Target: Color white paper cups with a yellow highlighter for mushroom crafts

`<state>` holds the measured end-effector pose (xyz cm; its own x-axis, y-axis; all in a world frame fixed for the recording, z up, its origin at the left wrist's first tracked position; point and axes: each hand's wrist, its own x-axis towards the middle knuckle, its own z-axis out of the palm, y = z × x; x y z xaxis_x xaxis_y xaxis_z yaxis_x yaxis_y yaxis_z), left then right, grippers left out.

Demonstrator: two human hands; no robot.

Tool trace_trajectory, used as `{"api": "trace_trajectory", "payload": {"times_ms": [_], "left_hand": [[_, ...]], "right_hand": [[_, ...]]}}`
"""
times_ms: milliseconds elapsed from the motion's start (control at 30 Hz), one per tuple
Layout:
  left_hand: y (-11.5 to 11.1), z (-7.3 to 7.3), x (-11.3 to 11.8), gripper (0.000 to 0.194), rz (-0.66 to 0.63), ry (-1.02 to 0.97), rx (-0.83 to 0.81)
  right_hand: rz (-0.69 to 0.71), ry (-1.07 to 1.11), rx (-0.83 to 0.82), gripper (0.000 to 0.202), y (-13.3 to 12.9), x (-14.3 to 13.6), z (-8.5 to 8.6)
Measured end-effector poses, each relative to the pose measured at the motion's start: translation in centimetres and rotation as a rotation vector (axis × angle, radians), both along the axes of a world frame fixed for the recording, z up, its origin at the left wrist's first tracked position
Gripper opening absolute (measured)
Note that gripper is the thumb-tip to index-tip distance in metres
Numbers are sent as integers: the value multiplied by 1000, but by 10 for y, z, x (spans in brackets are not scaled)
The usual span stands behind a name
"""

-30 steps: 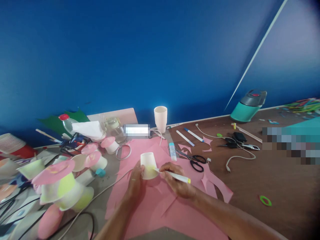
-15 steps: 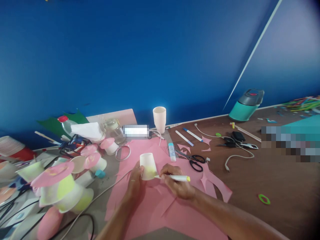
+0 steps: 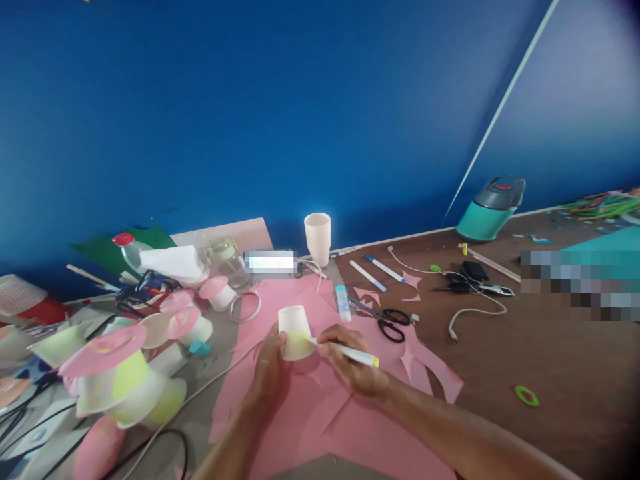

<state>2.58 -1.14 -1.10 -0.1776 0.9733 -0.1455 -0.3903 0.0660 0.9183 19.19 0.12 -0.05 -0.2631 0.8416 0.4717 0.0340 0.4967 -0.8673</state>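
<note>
The left hand [image 3: 270, 353] grips the cup [image 3: 295, 333] over the pink paper [image 3: 350, 427]; the right hand [image 3: 353, 360], at its four o'clock, pinches the pen [image 3: 357, 355], tip at the cup's side.

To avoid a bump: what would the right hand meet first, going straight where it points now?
The right hand would likely meet the white cup in the left hand; whether the marker tip touches it is unclear.

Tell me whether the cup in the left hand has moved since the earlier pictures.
No, not noticeably: the cup in the left hand keeps the same place, to the left of the glue stick and nearer the person.
</note>
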Motion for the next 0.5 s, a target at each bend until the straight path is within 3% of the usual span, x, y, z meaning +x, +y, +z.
{"api": "trace_trajectory", "payload": {"times_ms": [500], "left_hand": [[0, -1, -1, 12, 50, 19, -6]], "right_hand": [[-32, 6, 25, 15, 0, -2, -3]]}}
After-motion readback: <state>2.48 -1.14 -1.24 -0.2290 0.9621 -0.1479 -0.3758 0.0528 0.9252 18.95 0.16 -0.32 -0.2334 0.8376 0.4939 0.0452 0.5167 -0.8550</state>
